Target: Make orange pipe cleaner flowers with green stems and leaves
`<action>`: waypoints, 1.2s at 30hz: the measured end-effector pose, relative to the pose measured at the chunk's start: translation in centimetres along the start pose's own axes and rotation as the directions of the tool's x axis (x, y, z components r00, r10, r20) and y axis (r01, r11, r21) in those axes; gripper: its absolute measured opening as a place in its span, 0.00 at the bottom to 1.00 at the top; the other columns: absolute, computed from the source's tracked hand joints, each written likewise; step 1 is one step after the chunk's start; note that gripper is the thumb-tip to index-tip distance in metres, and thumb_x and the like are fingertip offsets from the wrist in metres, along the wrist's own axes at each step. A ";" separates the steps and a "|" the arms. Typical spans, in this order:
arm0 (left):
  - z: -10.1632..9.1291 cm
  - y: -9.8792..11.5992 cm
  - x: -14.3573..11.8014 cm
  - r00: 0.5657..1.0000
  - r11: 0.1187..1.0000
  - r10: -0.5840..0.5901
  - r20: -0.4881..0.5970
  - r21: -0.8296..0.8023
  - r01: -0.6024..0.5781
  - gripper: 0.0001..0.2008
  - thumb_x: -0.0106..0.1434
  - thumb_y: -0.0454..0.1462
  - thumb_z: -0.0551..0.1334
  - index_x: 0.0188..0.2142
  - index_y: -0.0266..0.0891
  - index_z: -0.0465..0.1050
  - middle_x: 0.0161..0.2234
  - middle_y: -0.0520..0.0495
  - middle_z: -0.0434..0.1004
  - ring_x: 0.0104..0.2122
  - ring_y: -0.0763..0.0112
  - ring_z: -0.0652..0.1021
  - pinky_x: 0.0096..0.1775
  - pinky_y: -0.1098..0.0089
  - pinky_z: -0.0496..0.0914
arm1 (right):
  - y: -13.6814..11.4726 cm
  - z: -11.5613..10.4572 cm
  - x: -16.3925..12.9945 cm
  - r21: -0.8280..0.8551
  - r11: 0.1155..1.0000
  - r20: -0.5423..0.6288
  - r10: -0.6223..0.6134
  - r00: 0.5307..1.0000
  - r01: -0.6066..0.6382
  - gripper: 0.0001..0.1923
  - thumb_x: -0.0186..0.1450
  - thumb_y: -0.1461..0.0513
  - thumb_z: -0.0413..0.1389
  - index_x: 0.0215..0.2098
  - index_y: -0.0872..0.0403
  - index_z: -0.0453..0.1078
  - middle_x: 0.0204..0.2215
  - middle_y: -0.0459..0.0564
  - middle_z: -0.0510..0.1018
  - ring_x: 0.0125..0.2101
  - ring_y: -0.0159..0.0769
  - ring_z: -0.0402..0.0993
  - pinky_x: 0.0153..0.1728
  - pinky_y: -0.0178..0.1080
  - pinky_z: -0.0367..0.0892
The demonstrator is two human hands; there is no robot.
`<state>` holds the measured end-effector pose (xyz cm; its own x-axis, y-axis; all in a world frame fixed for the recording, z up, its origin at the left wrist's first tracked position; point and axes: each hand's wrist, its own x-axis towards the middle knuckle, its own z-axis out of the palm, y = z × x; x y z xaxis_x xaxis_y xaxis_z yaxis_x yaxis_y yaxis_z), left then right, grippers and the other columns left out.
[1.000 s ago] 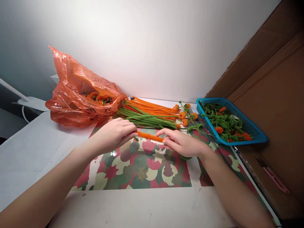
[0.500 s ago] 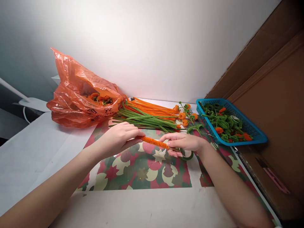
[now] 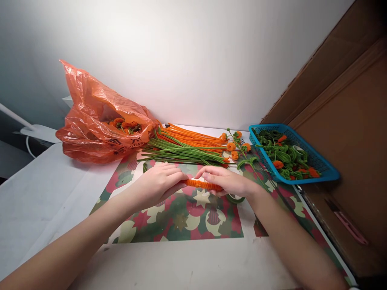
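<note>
Between my hands runs a short, ridged orange pipe cleaner coil (image 3: 202,184), held nearly level above the patterned sheet (image 3: 181,225). The fingers of my left hand (image 3: 163,180) pinch its left end. My right hand (image 3: 229,181) grips the other end, with thumb and fingers closed around it. Part of the coil is hidden by the fingers. Just behind my hands lie green pipe cleaners (image 3: 184,153) and orange pipe cleaners (image 3: 193,137) in loose bundles. A dark green tape roll (image 3: 236,199) shows partly below my right hand.
An orange plastic bag (image 3: 99,121) with orange flower heads stands at the back left. A stem with orange blooms (image 3: 232,146) lies right of the bundles. The blue basket (image 3: 328,177) holds green leaves and orange pieces. A pink utility knife (image 3: 350,227) lies at the far right.
The coil has turned from slanting down rightward to nearly level. Both hands are closer together, the left having shifted right, and less of the coil shows.
</note>
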<state>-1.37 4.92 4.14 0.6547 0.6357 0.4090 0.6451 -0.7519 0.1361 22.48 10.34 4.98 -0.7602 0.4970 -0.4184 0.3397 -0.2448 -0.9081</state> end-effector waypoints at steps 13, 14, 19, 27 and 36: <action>0.3 2.3 0.5 0.995 0.994 -0.084 0.048 -0.062 0.087 0.13 0.72 0.39 0.49 0.37 0.39 0.69 0.27 0.50 0.77 0.25 0.70 0.74 0.28 0.70 0.62 | 0.2 0.9 0.1 -0.234 0.967 0.090 -0.084 0.992 0.103 0.20 0.68 0.49 0.50 0.28 0.56 0.64 0.20 0.39 0.59 0.19 0.24 0.51 0.19 0.31 0.49; 0.5 2.3 0.5 0.995 0.994 -0.086 0.042 -0.064 0.089 0.13 0.72 0.39 0.49 0.36 0.39 0.69 0.27 0.50 0.77 0.24 0.70 0.74 0.28 0.70 0.62 | 0.2 0.9 0.2 -0.232 0.967 0.104 -0.077 0.992 0.100 0.21 0.68 0.48 0.48 0.29 0.56 0.64 0.21 0.40 0.59 0.19 0.24 0.51 0.19 0.31 0.49; 0.9 2.3 0.3 0.997 0.994 -0.071 0.027 -0.084 0.073 0.11 0.70 0.38 0.51 0.33 0.39 0.67 0.25 0.51 0.75 0.23 0.71 0.71 0.28 0.70 0.61 | 0.5 1.1 0.4 -0.205 0.968 0.158 -0.111 0.981 0.142 0.22 0.70 0.47 0.45 0.29 0.56 0.63 0.19 0.40 0.60 0.19 0.24 0.52 0.19 0.31 0.50; 0.6 3.3 0.5 0.975 0.965 -0.211 0.073 -0.146 0.220 0.12 0.69 0.37 0.50 0.28 0.40 0.63 0.21 0.53 0.69 0.22 0.73 0.68 0.26 0.71 0.59 | 0.5 1.4 0.6 -0.281 0.929 0.128 -0.212 0.969 0.241 0.17 0.69 0.54 0.49 0.28 0.56 0.65 0.22 0.42 0.65 0.21 0.25 0.58 0.23 0.31 0.55; 0.8 3.0 0.5 0.952 0.910 -0.268 0.146 -0.285 0.300 0.13 0.69 0.39 0.50 0.27 0.41 0.59 0.20 0.56 0.66 0.20 0.75 0.66 0.25 0.73 0.57 | 0.4 1.6 0.6 -0.352 0.906 0.094 -0.218 0.971 0.238 0.14 0.68 0.58 0.48 0.26 0.55 0.61 0.20 0.40 0.62 0.21 0.25 0.54 0.22 0.32 0.53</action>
<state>1.16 3.14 4.07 0.5084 0.8323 0.2209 0.6711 -0.5437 0.5040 21.29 9.19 4.41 -0.8648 0.4575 -0.2066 0.3217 0.1890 -0.9278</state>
